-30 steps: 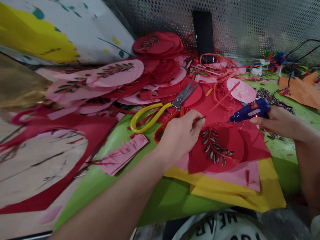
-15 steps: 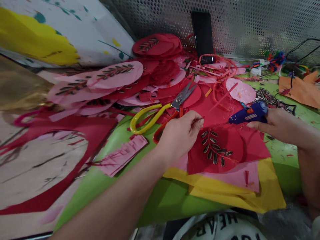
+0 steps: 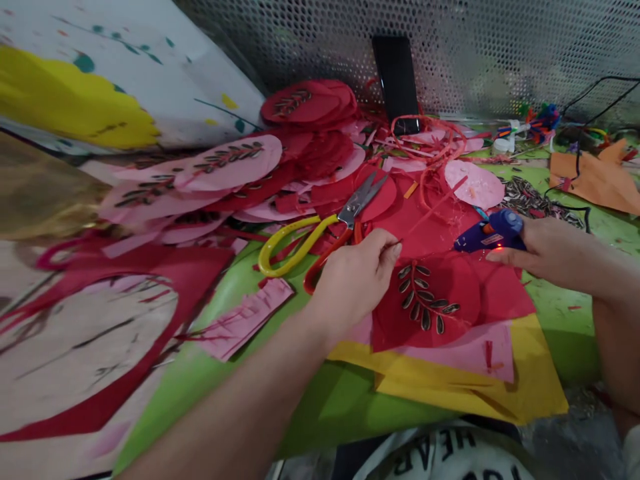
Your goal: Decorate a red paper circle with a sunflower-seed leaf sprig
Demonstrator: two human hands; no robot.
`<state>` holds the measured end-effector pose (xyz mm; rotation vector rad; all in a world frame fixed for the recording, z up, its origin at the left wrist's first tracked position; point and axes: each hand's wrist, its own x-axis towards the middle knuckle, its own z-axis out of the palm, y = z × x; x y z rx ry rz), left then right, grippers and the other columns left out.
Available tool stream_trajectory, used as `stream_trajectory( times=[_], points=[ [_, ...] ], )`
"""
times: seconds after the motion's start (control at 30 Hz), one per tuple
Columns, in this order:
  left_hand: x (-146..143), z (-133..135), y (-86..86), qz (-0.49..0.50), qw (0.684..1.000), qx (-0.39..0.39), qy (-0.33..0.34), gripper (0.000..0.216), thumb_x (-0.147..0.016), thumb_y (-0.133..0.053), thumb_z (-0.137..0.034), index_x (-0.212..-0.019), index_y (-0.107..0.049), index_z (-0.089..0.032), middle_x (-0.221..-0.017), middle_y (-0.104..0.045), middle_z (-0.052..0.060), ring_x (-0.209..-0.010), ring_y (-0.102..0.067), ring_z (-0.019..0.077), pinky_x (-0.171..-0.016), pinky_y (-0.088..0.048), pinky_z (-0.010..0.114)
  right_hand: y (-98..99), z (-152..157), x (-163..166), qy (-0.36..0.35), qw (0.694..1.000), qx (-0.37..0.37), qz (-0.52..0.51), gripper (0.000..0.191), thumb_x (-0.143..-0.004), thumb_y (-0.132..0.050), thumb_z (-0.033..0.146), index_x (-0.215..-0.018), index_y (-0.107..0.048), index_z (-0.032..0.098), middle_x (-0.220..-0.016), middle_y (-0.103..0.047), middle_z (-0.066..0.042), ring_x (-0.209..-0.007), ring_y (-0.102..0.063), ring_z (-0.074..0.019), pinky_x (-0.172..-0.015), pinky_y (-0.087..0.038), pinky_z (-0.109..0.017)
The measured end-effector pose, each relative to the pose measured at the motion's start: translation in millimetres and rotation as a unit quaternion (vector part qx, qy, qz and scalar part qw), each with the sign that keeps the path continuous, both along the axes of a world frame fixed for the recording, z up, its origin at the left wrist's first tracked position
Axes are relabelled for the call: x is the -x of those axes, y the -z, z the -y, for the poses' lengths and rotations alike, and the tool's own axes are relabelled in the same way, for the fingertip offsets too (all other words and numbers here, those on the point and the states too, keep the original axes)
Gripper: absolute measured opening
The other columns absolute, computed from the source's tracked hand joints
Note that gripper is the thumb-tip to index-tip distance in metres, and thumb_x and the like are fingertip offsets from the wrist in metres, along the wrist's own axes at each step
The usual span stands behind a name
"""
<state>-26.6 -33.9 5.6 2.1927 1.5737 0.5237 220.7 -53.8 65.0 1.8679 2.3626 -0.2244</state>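
Note:
My right hand [image 3: 547,253] grips a blue glue gun [image 3: 493,231], its nozzle pointing left and a small red light glowing on it. My left hand [image 3: 357,280] is closed in a pinch on a thin red strip [image 3: 433,212] that slants up to the right. Below the nozzle lies a red paper oval [image 3: 457,290] with striped sunflower seeds [image 3: 425,295] set in a leafy branch pattern. It rests on red, pink and yellow paper [image 3: 543,373]. Scissors [image 3: 353,210] with one yellow and one red handle lie open behind my left hand.
Seed-decorated pink ovals [image 3: 225,163] and red ovals [image 3: 310,103] pile up at the back left. A black phone [image 3: 397,83] leans on the perforated metal panel [image 3: 480,60]. Loose sunflower seeds [image 3: 537,200] and orange paper [image 3: 595,177] lie right, folded pink paper [image 3: 247,317] left.
The view has shifted slightly. Both hands keep their holds and nearly the same places over the red paper; the light on the glue gun now shows.

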Motion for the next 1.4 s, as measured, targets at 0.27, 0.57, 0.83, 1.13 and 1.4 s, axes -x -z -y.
stream_trajectory(
  times=[0.27,0.57,0.83,1.13,1.4],
  points=[
    [2,-1,1.6,0.014,1.0,-0.009,0.013,0.018,-0.088,-0.04,-0.032,-0.087,-0.054,-0.02,-0.073,-0.069,0.002,-0.066,-0.066,0.018,-0.059,-0.044,0.026,3.2,-21,-57,0.162,0.942,-0.131,-0.263,0.048,-0.072,-0.044,0.064,-0.078,-0.058,0.019,-0.044,-0.045,0.002,-0.04,-0.037,-0.0112,-0.045,-0.032,-0.027],
    [2,-3,4.7,0.052,0.998,-0.008,0.019,0.019,-0.086,-0.041,-0.033,-0.087,-0.055,-0.021,-0.073,-0.069,0.002,-0.067,-0.066,0.0185,-0.062,-0.045,0.028,48.3,-55,-59,0.229,0.951,-0.206,0.012,0.054,-0.082,-0.044,0.047,-0.123,-0.049,0.012,-0.093,-0.065,-0.019,-0.085,-0.06,-0.033,-0.068,-0.042,-0.041],
    [1,-4,5.2,0.049,0.999,0.002,0.019,0.018,-0.087,-0.041,-0.033,-0.087,-0.055,-0.022,-0.073,-0.069,0.002,-0.067,-0.067,0.0186,-0.061,-0.044,0.028,72.9,-67,-64,0.108,0.967,-0.23,-0.02,0.047,-0.081,-0.048,0.032,-0.125,-0.048,0.014,-0.113,-0.061,-0.017,-0.102,-0.057,-0.0333,-0.085,-0.044,-0.046],
    [0,-5,4.5,0.043,0.999,0.006,0.018,0.018,-0.086,-0.041,-0.033,-0.087,-0.055,-0.022,-0.074,-0.069,0.001,-0.068,-0.066,0.0188,-0.061,-0.044,0.027,78.7,-74,-82,0.211,0.895,-0.332,-0.211,0.044,-0.072,-0.057,0.038,-0.108,-0.057,0.013,-0.093,-0.066,-0.013,-0.086,-0.062,-0.029,-0.076,-0.048,-0.043],
    [1,-4,4.6,0.05,0.998,0.002,0.023,0.019,-0.087,-0.041,-0.034,-0.087,-0.055,-0.021,-0.076,-0.07,0.003,-0.067,-0.066,0.018,-0.06,-0.044,0.027,90.2,-85,-90,0.208,0.872,-0.259,-0.36,0.037,-0.074,-0.051,0.043,-0.098,-0.057,0.016,-0.088,-0.067,-0.007,-0.074,-0.06,-0.0199,-0.072,-0.048,-0.038]
  ],
)
